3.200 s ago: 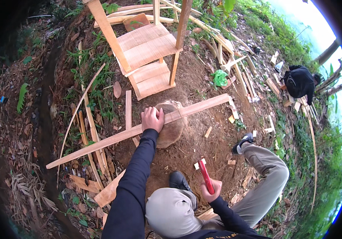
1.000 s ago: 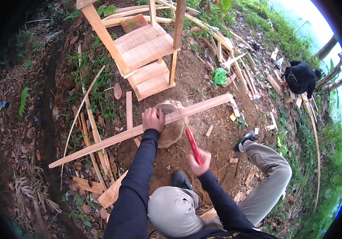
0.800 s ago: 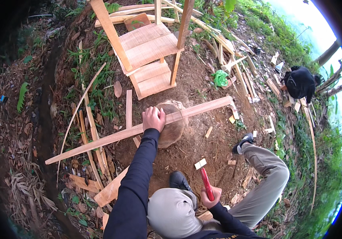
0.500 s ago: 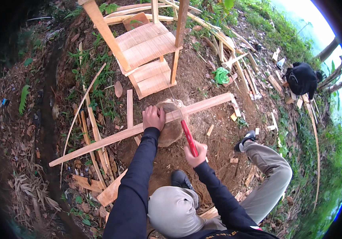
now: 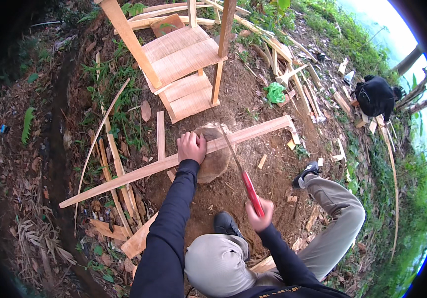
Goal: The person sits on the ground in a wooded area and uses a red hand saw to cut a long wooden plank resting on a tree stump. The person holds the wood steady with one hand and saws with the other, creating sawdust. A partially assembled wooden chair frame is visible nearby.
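Observation:
A long pale wooden plank (image 5: pixel 254 131) lies across a round tree stump (image 5: pixel 217 168), sloping up toward the right. My left hand (image 5: pixel 192 148) is closed over the plank, pressing it against the stump just left of the cut. In my right hand (image 5: pixel 260 214) is the red handle of a handsaw (image 5: pixel 251 191). Its thin blade crosses the plank a little right of my left hand, with the handle drawn back toward my body. How deep the blade sits in the wood I cannot make out.
A wooden frame with shelves (image 5: pixel 183 59) stands just beyond the stump. Wood strips (image 5: pixel 119 169) lie at the left, and more pieces (image 5: pixel 303 92) at the far right. A green plastic bag (image 5: pixel 275 93) and a black bag (image 5: pixel 375 97) are on the ground.
My right hand has pulled the saw back toward my body and slightly right, baring more blade on the near side of the plank. My left hand keeps its place.

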Demonstrator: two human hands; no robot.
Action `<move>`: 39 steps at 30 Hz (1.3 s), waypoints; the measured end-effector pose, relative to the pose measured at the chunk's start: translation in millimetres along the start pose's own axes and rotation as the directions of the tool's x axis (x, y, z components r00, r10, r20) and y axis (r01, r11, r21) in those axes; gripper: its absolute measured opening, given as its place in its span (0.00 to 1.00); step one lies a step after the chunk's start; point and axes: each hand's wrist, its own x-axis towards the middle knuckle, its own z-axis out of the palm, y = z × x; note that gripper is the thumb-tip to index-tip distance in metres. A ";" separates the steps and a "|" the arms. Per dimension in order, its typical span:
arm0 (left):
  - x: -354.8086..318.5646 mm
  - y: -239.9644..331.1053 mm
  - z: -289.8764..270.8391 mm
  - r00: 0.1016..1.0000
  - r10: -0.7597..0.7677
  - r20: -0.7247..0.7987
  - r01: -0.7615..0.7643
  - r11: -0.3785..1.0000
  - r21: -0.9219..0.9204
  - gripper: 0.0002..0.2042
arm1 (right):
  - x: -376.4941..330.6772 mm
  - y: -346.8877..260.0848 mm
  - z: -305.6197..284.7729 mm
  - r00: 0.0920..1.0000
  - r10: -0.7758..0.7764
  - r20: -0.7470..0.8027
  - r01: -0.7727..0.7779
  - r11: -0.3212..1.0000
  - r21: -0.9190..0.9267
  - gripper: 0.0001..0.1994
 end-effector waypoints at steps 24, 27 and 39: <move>0.0 -0.8 0.5 0.999 -0.016 -0.028 0.016 1.000 0.008 0.14 | 47.5 -13.4 36.7 0.998 -0.055 -0.025 0.057 0.995 0.078 0.06; 0.7 -2.7 0.3 0.999 -0.029 -0.037 0.030 0.999 0.041 0.14 | -13.5 -3.8 4.0 0.999 -0.054 0.008 0.054 0.998 0.016 0.05; 2.5 0.9 2.0 1.000 -0.002 -0.012 0.002 1.000 0.020 0.14 | 68.8 -10.5 35.8 0.996 -0.082 -0.034 0.084 0.994 0.065 0.05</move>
